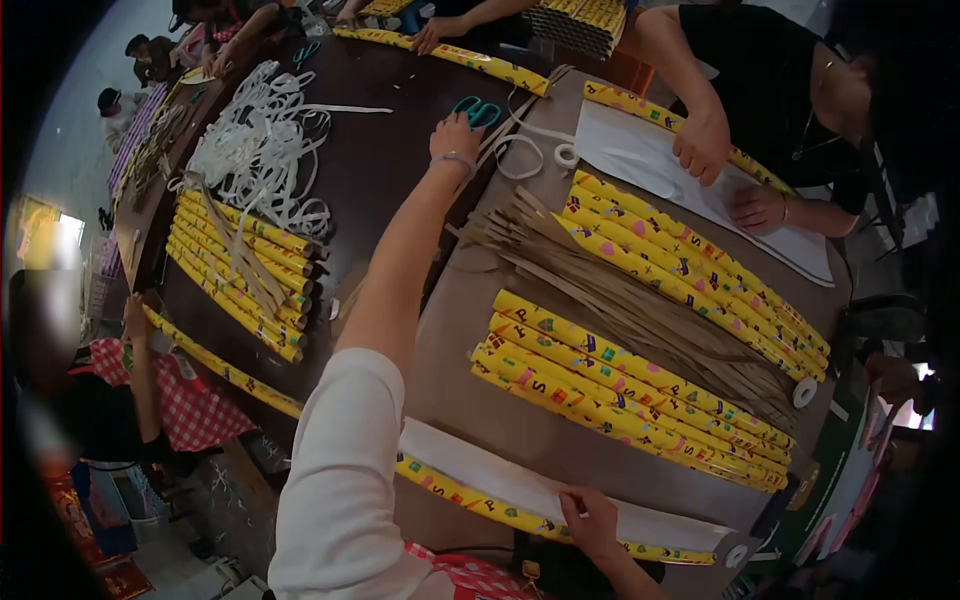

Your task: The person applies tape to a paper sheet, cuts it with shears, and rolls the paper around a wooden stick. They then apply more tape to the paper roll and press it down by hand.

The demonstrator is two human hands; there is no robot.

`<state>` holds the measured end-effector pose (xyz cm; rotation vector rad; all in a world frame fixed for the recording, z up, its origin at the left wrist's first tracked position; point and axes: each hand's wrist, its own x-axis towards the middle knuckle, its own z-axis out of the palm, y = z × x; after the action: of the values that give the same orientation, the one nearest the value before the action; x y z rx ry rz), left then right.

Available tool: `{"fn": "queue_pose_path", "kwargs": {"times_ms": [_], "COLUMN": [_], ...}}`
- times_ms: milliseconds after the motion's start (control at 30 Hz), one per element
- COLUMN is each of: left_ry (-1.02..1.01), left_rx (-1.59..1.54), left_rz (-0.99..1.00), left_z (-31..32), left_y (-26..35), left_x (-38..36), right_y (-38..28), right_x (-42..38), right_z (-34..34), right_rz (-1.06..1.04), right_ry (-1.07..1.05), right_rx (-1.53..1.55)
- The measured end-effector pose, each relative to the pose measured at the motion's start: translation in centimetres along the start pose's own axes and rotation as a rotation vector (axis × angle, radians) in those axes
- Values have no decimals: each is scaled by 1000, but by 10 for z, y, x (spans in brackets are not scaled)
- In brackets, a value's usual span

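My left hand [456, 142], with a bracelet at the wrist, reaches far across the dark table. Its fingers are closed at a pair of teal-handled scissors [478, 112], whose blades are hidden. My right hand [592, 522] is close to me, fingers curled over the white inner side of a yellow patterned sheet [480, 510]. What its fingertips pinch, if anything, is hidden. This sheet lies partly rolled along the near table edge. Beyond it several finished yellow tubes [620, 385] lie side by side, next to a bundle of flat brown strips [640, 310].
A heap of white tape strips [255, 145] and more yellow tubes [235, 270] occupy the left table. Tape rolls [566, 155] lie about. Across from me, a co-worker's hands [705, 150] work on another sheet [650, 160]. Other people work at the far and left edges.
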<state>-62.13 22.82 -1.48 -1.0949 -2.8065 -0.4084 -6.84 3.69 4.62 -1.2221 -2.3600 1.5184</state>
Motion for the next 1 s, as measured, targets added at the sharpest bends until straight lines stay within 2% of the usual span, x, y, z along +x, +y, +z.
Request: {"fn": "queue_pose_path", "kwargs": {"times_ms": [33, 133, 300, 367, 433, 500, 533, 567, 633, 667, 700, 767, 833, 900, 933, 1000], "left_ry": [-2, -235, -233, -240, -135, -112, -49, 9, -466, -584, -698, -963, -1132, -1069, -1060, -849], "left_rx": [-21, 157, 232, 111, -68, -204, -357, -510, -1103, -1341, -1580, -1896, -1423, -981, -806, -777], "left_rz": [-20, -65, 32, 33, 7, 229, 300, 362, 213, 281, 332, 290, 390, 760, 946, 1121], "left_z": [9, 3, 13, -4, -21, -44, -66, -99, -156, -182, -201, -223, -237, -229, -228, -223], "left_y": [3, 15, -1, -9, -19, -42, -31, -21, 0, 19, 40, 68, 81, 96, 100, 98], "left_x": [10, 26, 35, 20, 6, 10, -11, -42, -102, -145, -192, -281, -365, -436, -459, -494], "right_y": [5, 11, 9, 4, -2, -12, -21, -28, -32, -35, -39, -40, -30, -18, -15, -4], "right_x": [2, 8, 13, 12, 14, 13, 9, 3, -8, -15, -19, -35, -51, -71, -85, -113], "right_z": [2, 1, -5, -11, -23, -38, -47, -52, -59, -60, -65, -69, -68, -65, -64, -52], "right_rz": [-30, -14, -88, -118, -227, -331, -353, -320, -170, -63, -24, 77, 168, 231, 352, 544], "right_ry": [37, -4, -30, -22, -31, 86, 127, 209, 231, 168, 108, -31, -188, -362, -380, -415], "right_rx": [43, 83, 92, 132, 53, 86, 86, 220, 398, 679, 836, 1051, 1143, 1407, 1394, 1389]}}
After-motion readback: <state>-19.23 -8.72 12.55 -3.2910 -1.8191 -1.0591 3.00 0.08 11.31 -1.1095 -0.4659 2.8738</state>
